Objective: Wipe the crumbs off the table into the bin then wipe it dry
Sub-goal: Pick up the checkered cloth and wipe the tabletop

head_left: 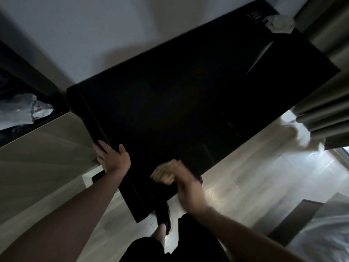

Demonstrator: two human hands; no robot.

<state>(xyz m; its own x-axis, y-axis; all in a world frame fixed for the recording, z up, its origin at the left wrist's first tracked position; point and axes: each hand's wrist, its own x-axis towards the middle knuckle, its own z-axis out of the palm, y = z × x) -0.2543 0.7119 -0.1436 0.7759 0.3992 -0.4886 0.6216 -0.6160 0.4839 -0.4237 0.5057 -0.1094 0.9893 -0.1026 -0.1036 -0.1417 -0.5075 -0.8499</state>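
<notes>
The black table (188,95) fills the middle of the view, and I cannot make out any crumbs on its dark top. My right hand (187,188) is blurred at the near edge and grips a tan cloth or sponge (163,173) that lies against the tabletop. My left hand (113,157) rests on the table's near left edge, thumb on the top and straight fingers along the side. A crumpled white cloth (281,23) sits on the far right corner of the table. No bin is clearly recognisable.
Grey curtains (328,103) hang to the right of the table. A dark shelf with plastic bags (28,110) stands at the left. A white box (90,178) sits on the floor under the near left edge. My legs and a foot (164,222) are below.
</notes>
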